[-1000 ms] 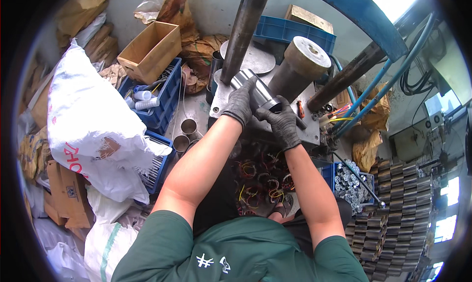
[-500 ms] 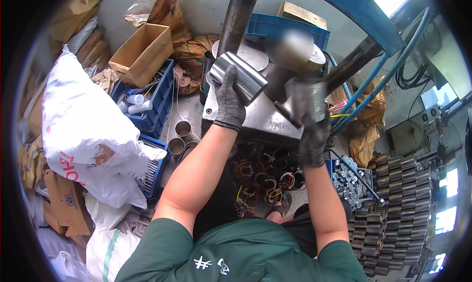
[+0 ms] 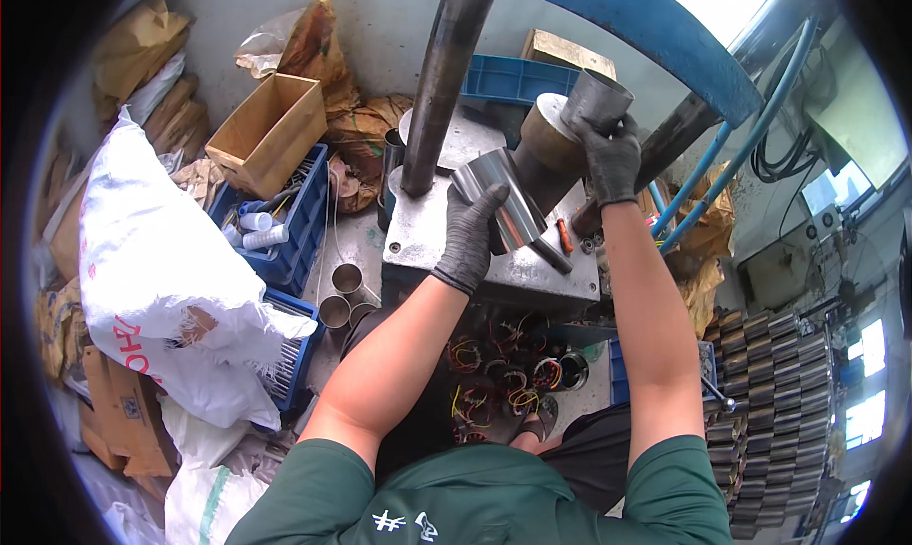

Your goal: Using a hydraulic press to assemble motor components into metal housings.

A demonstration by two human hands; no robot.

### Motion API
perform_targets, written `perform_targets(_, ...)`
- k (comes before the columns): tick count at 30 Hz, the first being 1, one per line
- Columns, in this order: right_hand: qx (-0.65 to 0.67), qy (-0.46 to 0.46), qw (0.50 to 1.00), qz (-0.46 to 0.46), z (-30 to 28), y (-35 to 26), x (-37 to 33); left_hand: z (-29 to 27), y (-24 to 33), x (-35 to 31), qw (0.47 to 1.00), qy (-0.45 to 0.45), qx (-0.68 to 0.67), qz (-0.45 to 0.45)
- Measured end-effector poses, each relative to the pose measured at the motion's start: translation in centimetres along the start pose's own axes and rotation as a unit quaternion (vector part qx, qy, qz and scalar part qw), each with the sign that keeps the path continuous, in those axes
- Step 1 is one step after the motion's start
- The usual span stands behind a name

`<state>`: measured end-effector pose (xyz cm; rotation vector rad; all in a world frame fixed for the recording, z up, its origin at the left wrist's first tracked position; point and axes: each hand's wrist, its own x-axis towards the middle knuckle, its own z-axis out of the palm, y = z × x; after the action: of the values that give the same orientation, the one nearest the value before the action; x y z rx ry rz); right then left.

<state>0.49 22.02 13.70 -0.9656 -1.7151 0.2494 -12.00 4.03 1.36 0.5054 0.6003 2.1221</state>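
Note:
My left hand [image 3: 465, 239], in a dark grey glove, is closed round a shiny metal cylinder [image 3: 505, 201], which tilts over the bed of a press [image 3: 413, 224]. A dull grey metal tube [image 3: 591, 100], its round opening showing, is gripped from below and the right by my gloved right hand [image 3: 613, 160]. That tube is up against the top of a thick round metal post [image 3: 546, 144] on the bed; whether it rests there I cannot tell. A dark bar [image 3: 549, 256] and a small orange-handled item [image 3: 565, 235] lie close by on the bed.
Steel columns [image 3: 446, 79] and a blue frame [image 3: 646, 32] surround the bed. At left are a wooden box [image 3: 271, 132], a blue crate [image 3: 302, 224] and a white sack [image 3: 161, 279]. Wired coil parts [image 3: 508, 379] sit below; stacked metal cylinders [image 3: 774, 402] stand at right.
My right hand has moved up and away from me, bringing the grey tube to the post's top. My left hand has shifted slightly right and nearer with the shiny cylinder.

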Motion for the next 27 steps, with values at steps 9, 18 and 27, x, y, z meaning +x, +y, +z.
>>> perform_targets(9,-0.068,-0.020,0.987,-0.145,-3.2,0.2,-2.8,1.9,-0.4,-1.0,0.970,-0.084,0.223,0.042)
perform_targets(18,0.286,-0.404,0.812,0.309,-13.8,2.8,-14.0,4.8,-4.6,-4.4,0.914,-0.323,-0.069,-0.237)
perform_targets(27,0.057,-0.422,0.893,0.146,-19.0,7.4,-20.2,3.4,-8.9,-9.7,0.873,-0.374,0.310,-0.023)
